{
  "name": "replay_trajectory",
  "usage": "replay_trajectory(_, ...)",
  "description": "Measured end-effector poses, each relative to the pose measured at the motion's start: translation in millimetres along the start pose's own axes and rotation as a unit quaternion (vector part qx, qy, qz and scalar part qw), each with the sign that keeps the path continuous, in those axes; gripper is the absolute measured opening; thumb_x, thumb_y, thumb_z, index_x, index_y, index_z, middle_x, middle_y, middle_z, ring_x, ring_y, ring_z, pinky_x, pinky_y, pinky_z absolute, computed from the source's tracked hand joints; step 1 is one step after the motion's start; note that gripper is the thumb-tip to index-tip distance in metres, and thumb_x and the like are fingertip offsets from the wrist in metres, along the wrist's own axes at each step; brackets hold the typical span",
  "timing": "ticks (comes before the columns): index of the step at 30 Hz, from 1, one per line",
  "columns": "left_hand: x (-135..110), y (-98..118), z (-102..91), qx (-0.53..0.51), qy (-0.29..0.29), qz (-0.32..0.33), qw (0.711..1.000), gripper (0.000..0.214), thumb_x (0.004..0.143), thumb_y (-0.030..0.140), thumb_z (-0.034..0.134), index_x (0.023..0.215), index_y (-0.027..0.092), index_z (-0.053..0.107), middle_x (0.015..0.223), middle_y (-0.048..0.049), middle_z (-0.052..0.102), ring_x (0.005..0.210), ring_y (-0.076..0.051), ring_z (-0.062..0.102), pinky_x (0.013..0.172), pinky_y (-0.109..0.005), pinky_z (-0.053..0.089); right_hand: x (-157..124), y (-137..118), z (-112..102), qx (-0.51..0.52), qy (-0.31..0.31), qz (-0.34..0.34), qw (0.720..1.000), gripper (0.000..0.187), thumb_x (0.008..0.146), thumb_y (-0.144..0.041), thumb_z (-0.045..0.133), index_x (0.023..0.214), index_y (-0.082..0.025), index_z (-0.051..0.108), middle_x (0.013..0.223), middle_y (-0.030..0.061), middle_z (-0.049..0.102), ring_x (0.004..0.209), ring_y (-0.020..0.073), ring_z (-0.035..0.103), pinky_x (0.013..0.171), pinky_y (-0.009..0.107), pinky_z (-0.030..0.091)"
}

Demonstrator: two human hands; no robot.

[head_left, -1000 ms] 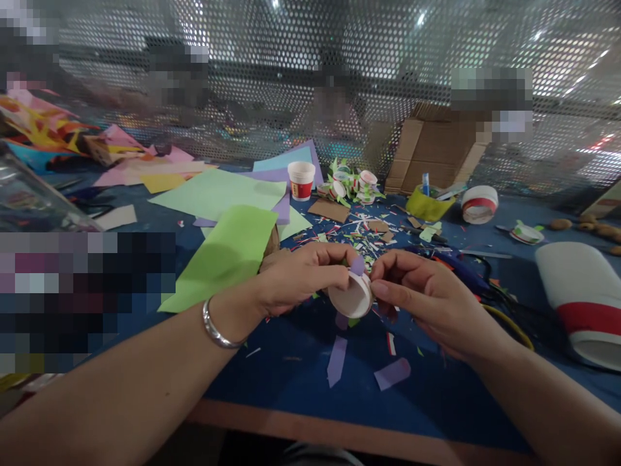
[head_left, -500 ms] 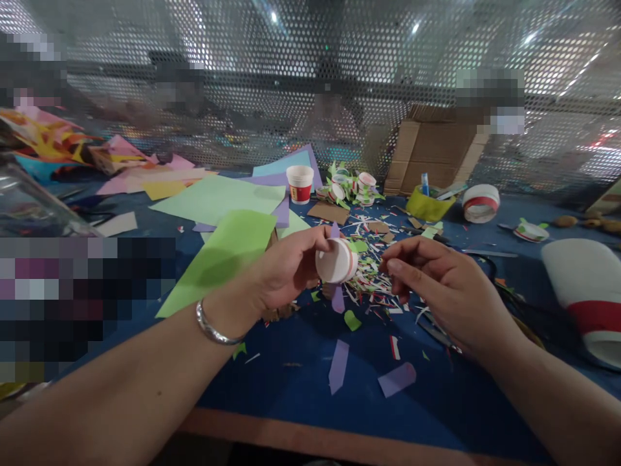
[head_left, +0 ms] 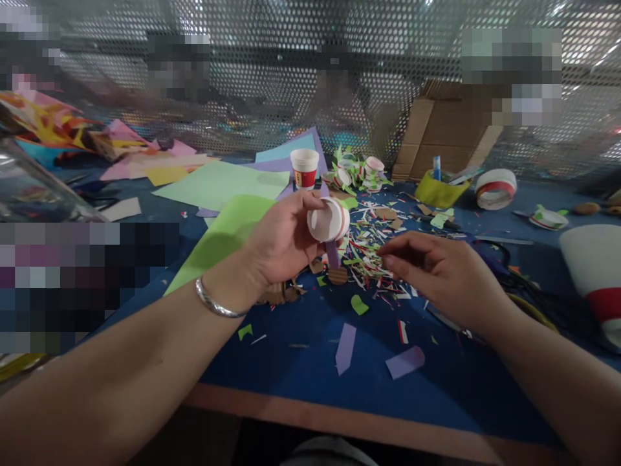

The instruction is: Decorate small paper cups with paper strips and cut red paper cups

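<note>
My left hand [head_left: 286,236] is closed on a short cut-down paper cup [head_left: 328,220], its thumb on the upper edge and its round white end tilted towards me. A purple paper strip [head_left: 332,254] hangs down from the cup, and a green piece shows behind it. To the right, my right hand [head_left: 427,262] hovers near the scrap pile, its fingers curled and thumb close to the index finger. Anything between those fingertips is too small to make out. Below the hands lie two loose purple pieces, a pointed strip [head_left: 346,349] and a round-ended strip [head_left: 405,362].
Shredded paper scraps [head_left: 371,255] cover the table's middle. Green sheets [head_left: 223,188] lie left, beside an upright paper cup [head_left: 305,169]. Decorated cup pieces [head_left: 359,171], a yellow container [head_left: 442,189] and cardboard [head_left: 444,133] stand behind. A large white-and-red cup [head_left: 594,278] lies at right.
My left hand has lifted the cut-down cup slightly and turned it, so more of its recessed white end shows. My right hand stays at nearly the same place, fingers still curled. The view has shifted slightly.
</note>
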State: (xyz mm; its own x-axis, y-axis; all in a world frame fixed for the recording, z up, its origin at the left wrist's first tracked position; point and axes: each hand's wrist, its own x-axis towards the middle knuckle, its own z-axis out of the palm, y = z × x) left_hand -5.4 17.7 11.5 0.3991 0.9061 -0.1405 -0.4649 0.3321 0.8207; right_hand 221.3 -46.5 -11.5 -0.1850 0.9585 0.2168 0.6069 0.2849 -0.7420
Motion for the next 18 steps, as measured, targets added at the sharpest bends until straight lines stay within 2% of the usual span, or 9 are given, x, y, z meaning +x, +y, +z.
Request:
replay_trajectory(6, 1.0, -4.5, -4.8, 0.004, -0.080, 0.039, 0.996, 0.015, 0.075, 0.016, 0.067, 0.088, 0.017, 0.060, 0.082, 0.0024, 0.063, 0.071, -0.011, 0.061, 0.068, -0.026, 0.052, 0.1, 1.6, -1.9, -0.058, -0.045, -0.007, 0.997, 0.016, 0.093, -0.037, 0.065, 0.092, -0.025, 0.075, 0.084, 0.0012, 0.076, 0.073, 0.0186, 0.065, 0.063, 0.031, 0.047)
replay_trajectory(11, 1.5, -6.4, -7.4, 0.019, -0.096, 0.036, 0.994, 0.015, 0.080, 0.015, 0.071, 0.091, 0.017, 0.061, 0.084, 0.0033, 0.063, 0.075, -0.011, 0.063, 0.069, -0.024, 0.053, -1.3, 3.2, -1.5, -0.079, -0.055, -0.020, 0.995, 0.014, 0.090, -0.033, 0.065, 0.092, -0.025, 0.076, 0.086, 0.0021, 0.078, 0.074, 0.0201, 0.068, 0.063, 0.032, 0.046)
replay_trajectory(18, 2.9, -8.0, -8.6, 0.040, -0.128, 0.038, 0.990, 0.018, 0.085, 0.026, 0.077, 0.091, 0.019, 0.062, 0.083, 0.0037, 0.065, 0.071, -0.011, 0.065, 0.064, -0.024, 0.053, -3.1, -5.5, 3.3, -0.125, -0.105, -0.045, 0.986, 0.013, 0.090, -0.026, 0.063, 0.092, -0.022, 0.075, 0.083, -0.0004, 0.077, 0.069, 0.0159, 0.068, 0.062, 0.028, 0.047)
